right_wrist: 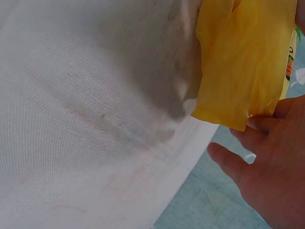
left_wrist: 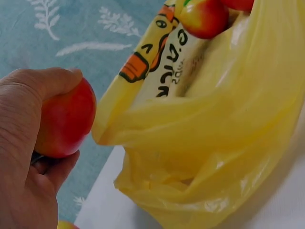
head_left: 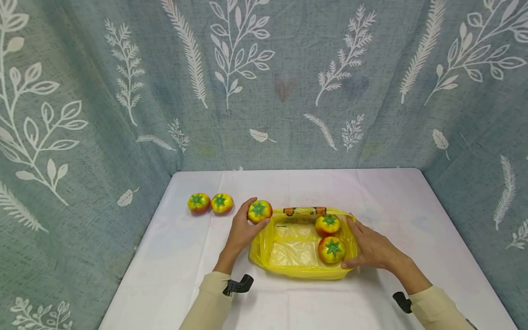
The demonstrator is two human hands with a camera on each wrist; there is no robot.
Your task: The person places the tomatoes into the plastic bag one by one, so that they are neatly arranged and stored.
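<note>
My left hand point(head_left: 243, 229) holds a red-and-yellow tomato-like fruit point(head_left: 260, 211) with a green star-shaped top, at the left end of a yellow plastic bag point(head_left: 305, 274). In the left wrist view, thumb and fingers grip the fruit point(left_wrist: 71, 119) beside the bag's edge. The bag lies with its mouth open upward; two similar fruits, one farther back point(head_left: 328, 224) and one nearer point(head_left: 332, 250), sit inside at its right. My right hand point(head_left: 373, 245) holds the bag's right rim, thumb at the near corner and fingers at the far one. Some fingertips are hidden behind the plastic.
Two more such fruits, the left one point(head_left: 199, 203) and the right one point(head_left: 222, 203), stand side by side at the table's back left. A white cloth covers the table point(head_left: 173, 256). Grey-green leaf-patterned curtains point(head_left: 284, 91) surround its back and sides.
</note>
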